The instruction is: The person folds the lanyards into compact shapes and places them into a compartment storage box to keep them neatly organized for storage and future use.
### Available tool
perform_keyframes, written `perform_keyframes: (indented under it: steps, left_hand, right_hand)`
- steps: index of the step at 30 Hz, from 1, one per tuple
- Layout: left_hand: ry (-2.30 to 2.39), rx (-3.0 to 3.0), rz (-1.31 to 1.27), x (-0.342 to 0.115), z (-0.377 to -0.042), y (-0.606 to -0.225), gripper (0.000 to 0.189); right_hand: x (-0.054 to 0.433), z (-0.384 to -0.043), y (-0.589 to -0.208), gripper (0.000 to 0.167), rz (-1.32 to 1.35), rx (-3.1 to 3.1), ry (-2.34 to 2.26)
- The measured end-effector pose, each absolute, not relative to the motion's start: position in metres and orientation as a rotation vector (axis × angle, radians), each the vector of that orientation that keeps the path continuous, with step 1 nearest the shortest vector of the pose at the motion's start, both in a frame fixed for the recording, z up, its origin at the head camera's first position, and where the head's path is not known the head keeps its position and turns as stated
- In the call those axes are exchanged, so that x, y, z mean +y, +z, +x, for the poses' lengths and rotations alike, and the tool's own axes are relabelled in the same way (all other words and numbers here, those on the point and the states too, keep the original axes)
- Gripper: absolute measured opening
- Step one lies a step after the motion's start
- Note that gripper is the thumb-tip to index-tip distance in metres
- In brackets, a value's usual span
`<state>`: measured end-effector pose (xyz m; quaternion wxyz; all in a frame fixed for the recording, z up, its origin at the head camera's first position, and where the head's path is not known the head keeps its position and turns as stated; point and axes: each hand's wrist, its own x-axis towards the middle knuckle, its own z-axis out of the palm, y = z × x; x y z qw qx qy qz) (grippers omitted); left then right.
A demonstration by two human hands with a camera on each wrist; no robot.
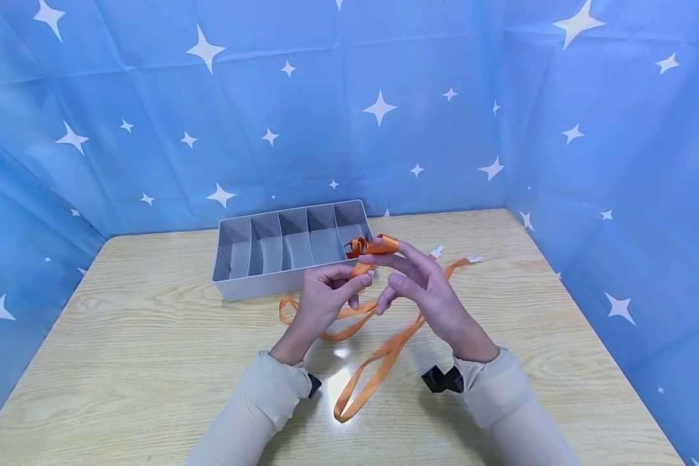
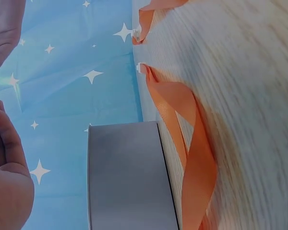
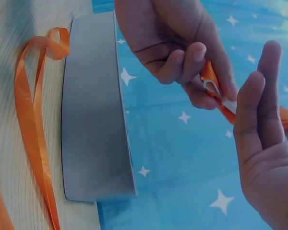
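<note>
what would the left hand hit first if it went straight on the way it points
Most likely the right hand: its fingers, with orange ribbon against them, lie just ahead of the left hand in the head view. The right wrist view suggests the same, though exact depth is unclear.

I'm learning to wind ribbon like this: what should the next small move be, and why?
Probably, the left hand should bring its pinched part of the orange ribbon round the extended fingers of the right hand: ribbon lies over those fingers, the pinched part seems not yet wrapped, and a coiled orange ribbon sits in the gray tray.
</note>
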<state>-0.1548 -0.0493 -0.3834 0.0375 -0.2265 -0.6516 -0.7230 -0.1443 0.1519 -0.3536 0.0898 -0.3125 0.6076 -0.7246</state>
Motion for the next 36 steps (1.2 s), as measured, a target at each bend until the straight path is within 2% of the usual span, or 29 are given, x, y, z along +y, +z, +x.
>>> perform_keyframes:
  steps: [15, 25, 36]
  left_hand:
    - [-2.163, -1.903, -0.533, -0.043, -0.163, -0.4, 0.016]
    - [-2.342, -1.826, -0.374, -0.04, -0.162, -0.39, 0.029]
    - [-2.411, -1.825, -0.331, -0.042, -0.162, -0.382, 0.026]
  right_hand:
    - [0.14, -0.145, -0.363, 0.065, -1.033, 2.006, -2.061]
    - [0.139, -0.144, -0.366, 0.063, -1.046, 2.322, -1.904]
    - [0.132, -0.146, -0.374, 0.061, -1.171, 2.584, -1.716]
